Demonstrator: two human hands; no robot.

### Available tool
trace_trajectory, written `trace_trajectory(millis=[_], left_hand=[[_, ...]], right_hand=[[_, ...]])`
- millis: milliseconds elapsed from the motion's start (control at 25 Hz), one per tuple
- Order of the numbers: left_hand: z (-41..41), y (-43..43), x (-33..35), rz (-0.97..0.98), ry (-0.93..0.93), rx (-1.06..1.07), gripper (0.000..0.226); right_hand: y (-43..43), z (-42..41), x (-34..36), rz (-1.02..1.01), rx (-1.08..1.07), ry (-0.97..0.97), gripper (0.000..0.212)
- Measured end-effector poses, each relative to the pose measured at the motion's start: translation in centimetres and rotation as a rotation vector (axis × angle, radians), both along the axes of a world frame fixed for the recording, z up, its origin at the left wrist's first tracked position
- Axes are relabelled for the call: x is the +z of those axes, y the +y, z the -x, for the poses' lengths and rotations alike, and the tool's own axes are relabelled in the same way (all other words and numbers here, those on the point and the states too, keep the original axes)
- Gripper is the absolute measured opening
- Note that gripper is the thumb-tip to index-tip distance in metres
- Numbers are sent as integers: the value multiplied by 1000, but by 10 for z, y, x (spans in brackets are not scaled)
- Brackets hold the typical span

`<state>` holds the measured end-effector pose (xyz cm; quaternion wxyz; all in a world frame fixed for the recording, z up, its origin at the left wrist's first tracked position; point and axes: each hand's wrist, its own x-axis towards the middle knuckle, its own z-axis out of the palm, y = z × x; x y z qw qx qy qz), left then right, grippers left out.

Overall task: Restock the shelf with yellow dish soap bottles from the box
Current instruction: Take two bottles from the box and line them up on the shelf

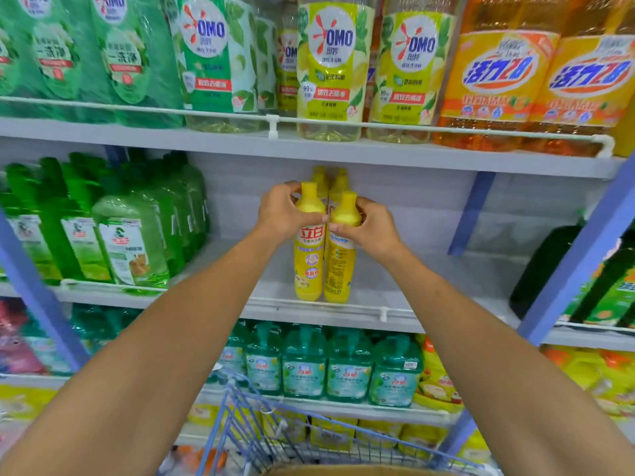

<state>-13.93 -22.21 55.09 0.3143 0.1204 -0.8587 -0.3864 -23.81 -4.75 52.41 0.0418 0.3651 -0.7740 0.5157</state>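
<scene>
Two yellow dish soap bottles stand upright side by side at the front of the middle shelf. My left hand grips the neck of the left bottle. My right hand grips the neck of the right bottle. Two more yellow bottles stand behind them, mostly hidden. A brown cardboard box edge shows at the bottom, inside a blue wire cart.
Green soap bottles fill the same shelf at the left; dark green bottles stand at the right. Bare shelf lies on both sides of the yellow bottles. A white guard rail runs along the shelf front. Large bottles crowd the shelf above.
</scene>
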Motion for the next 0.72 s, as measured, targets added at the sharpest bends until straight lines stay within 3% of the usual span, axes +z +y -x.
trace_trajectory(millis=[120,400,600,720], left_hand=[[11,-8,-9,-9,-7,-52,63],[21,-21,-47,-176,17,-145,58],[4,-26,-105,-285,-165,-229,64],[-5,-23,-129,-372,-168,-224,63]], right_hand=[[-6,5,-13,-8,-25,-10,54],[-4,8,-30,64,8,-110,65],[-2,1,-57,211,42,-234,42],[-2,-2,-72,234,59,-270,40]])
